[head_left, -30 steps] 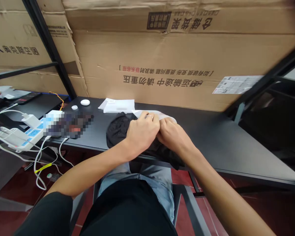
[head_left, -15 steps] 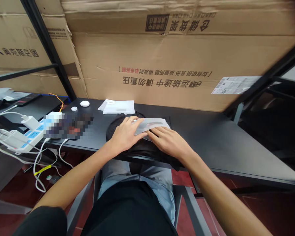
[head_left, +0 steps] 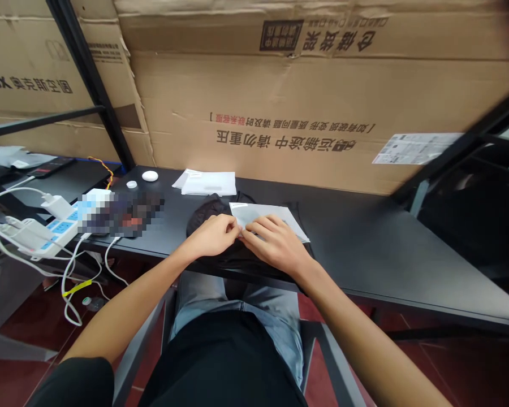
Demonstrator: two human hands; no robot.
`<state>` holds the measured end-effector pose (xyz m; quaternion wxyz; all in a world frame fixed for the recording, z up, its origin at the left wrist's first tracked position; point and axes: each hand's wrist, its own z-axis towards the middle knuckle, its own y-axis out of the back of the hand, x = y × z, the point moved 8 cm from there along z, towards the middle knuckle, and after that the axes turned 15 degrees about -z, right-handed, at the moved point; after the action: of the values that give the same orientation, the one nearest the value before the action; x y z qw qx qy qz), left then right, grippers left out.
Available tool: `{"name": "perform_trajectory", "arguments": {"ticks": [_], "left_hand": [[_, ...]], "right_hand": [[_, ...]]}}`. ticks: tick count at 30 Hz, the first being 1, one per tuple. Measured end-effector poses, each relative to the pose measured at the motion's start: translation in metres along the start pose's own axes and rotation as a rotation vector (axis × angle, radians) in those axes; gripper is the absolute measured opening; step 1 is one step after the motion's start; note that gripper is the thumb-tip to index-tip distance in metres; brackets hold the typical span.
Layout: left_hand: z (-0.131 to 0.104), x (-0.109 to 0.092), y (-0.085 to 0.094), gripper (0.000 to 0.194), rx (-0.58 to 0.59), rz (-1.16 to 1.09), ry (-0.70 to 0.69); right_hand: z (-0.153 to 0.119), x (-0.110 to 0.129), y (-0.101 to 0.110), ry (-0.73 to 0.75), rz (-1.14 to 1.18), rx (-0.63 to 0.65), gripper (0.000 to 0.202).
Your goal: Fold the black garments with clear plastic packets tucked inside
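Note:
A flat white packet [head_left: 292, 221], pale and slightly see-through, lies over a crumpled black cloth [head_left: 203, 213] at the table's front edge. My left hand [head_left: 218, 233] is closed, thumb and forefinger pinched at the packet's near left corner. My right hand [head_left: 275, 240] lies across the packet's near side, its fingertips meeting the left hand's at that same corner. The fingers of the right hand are bent and pressed together there. The right hand covers part of the packet's near edge.
More white packets [head_left: 209, 183] lie at the back of the black table [head_left: 365, 243], near a cardboard sheet [head_left: 186, 79]. A white oval case [head_left: 150, 176] and a small white cap [head_left: 131, 185] sit left of them. A power strip [head_left: 61, 226] with white cables stands at the left.
The packet was tilted up between both hands and now lies flatter, its far side showing. My left hand has drawn back towards me and closed at the corner, beside the right fingertips.

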<state>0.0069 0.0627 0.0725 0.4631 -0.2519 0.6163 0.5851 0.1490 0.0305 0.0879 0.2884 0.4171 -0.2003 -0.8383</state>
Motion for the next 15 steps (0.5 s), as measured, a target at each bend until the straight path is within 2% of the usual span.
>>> {"name": "perform_trajectory", "arguments": {"ticks": [4,10,15], "left_hand": [[0.002,0.002,0.002,0.035,0.000,-0.035,-0.033],[0.001,-0.003,0.003,0.035,-0.012,-0.078,-0.064],[0.000,-0.002,0.010,0.033,-0.032,-0.126,-0.046]], "right_hand": [[0.002,0.005,0.000,0.015,-0.054,-0.010,0.019],[0.002,0.004,-0.004,0.036,-0.034,0.138,0.029],[-0.007,-0.008,0.000,0.013,-0.030,0.183,0.031]]}}
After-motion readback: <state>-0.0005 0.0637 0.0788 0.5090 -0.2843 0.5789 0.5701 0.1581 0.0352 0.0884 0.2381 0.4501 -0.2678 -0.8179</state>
